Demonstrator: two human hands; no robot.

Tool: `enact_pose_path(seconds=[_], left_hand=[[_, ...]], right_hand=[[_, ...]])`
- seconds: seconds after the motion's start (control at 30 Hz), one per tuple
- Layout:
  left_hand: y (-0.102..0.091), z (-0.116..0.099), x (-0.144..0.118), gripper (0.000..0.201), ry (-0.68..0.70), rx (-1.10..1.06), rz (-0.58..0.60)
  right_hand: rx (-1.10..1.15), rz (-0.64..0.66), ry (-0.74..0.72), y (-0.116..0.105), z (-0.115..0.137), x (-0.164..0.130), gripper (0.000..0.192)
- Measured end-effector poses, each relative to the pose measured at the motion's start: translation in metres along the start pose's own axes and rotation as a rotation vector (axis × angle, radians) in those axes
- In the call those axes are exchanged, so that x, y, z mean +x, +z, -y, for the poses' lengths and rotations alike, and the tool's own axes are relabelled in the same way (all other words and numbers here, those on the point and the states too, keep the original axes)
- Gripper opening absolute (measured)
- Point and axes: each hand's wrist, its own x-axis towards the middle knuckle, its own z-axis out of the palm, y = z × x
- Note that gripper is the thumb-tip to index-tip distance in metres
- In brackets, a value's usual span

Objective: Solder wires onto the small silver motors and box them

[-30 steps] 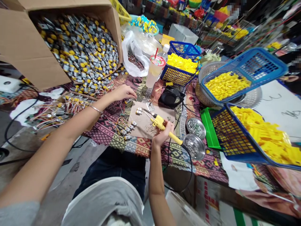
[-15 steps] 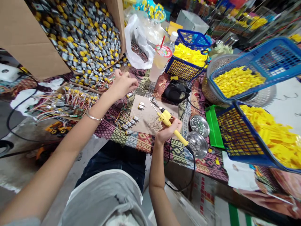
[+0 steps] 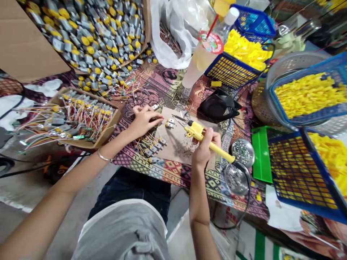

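My right hand is wrapped round a yellow soldering iron, its metal tip pointing left over a brown board marked with dark specks. On the board, just left of the tip, sit small motors with yellow ends. My left hand is low over the board's left edge, fingers partly stretched and apart, with nothing visible in them. Another small motor lies just beyond its fingers. Nearer my body, several wired motors form a row, their thin wires trailing left below my left hand.
A carton of motors stands back left; a box of wired motors is left. Behind are a drink cup and a black fan. At right are metal dishes, a green tray and blue baskets of yellow parts.
My left hand has come down towards the board and its fingers have opened out. The soldering iron stays in my right hand over the board. The camera view has shifted closer.
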Motion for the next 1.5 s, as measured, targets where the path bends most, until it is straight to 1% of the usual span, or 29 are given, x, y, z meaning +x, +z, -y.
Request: enact_pose_path(seconds=[0.1, 0.23, 0.3, 0.43, 0.6, 0.67, 0.8, 0.83, 0.87, 0.97, 1.07, 1.17, 1.27, 1.4, 1.5], left_hand=[[0.003, 0.002, 0.0, 0.014, -0.084, -0.061, -0.005], [0.005, 0.005, 0.0, 0.013, -0.119, -0.104, 0.009], [0.005, 0.005, 0.0, 0.013, -0.129, -0.119, 0.014], [0.006, 0.003, 0.0, 0.012, -0.152, -0.133, 0.018], [0.007, 0.004, 0.001, 0.012, -0.141, -0.112, 0.045], [0.005, 0.004, 0.001, 0.018, -0.105, -0.106, 0.085], [-0.006, 0.0, 0.0, 0.057, -0.03, -0.147, 0.173], [-0.009, -0.001, -0.001, 0.061, -0.021, -0.163, 0.181], [-0.012, -0.003, -0.003, 0.061, -0.016, -0.177, 0.182], [-0.017, -0.005, -0.006, 0.046, -0.007, -0.203, 0.159], [-0.019, -0.005, -0.006, 0.033, 0.004, -0.202, 0.14], [-0.018, -0.001, -0.005, 0.019, 0.057, -0.153, 0.155], [-0.02, 0.005, -0.003, 0.022, 0.096, -0.112, 0.2], [-0.024, 0.01, -0.003, 0.028, 0.112, -0.118, 0.248], [-0.025, 0.013, -0.003, 0.031, 0.141, -0.124, 0.257]], right_hand=[[-0.017, -0.052, 0.055, -0.002, -0.008, -0.006, 0.047], [0.006, -0.119, 0.086, -0.003, -0.01, -0.006, 0.045], [-0.013, -0.131, 0.089, -0.002, -0.01, -0.005, 0.044], [-0.037, -0.114, 0.103, -0.002, -0.011, -0.005, 0.035], [-0.12, -0.171, 0.019, -0.002, -0.012, -0.009, 0.037], [-0.147, -0.177, -0.023, -0.001, -0.012, -0.011, 0.036], [-0.112, -0.149, -0.038, 0.001, -0.012, -0.013, 0.027], [-0.097, -0.138, -0.03, 0.001, -0.012, -0.013, 0.026], [-0.085, -0.125, -0.021, 0.001, -0.012, -0.013, 0.026], [-0.065, -0.097, 0.001, 0.0, -0.011, -0.011, 0.028], [-0.071, -0.098, 0.023, -0.001, -0.011, -0.01, 0.028], [-0.074, -0.098, 0.019, -0.002, -0.01, -0.008, 0.029], [-0.063, -0.088, 0.004, -0.003, -0.01, -0.006, 0.028], [-0.097, -0.092, -0.002, -0.004, -0.01, -0.004, 0.03], [-0.082, -0.087, 0.003, -0.004, -0.009, -0.005, 0.032]])
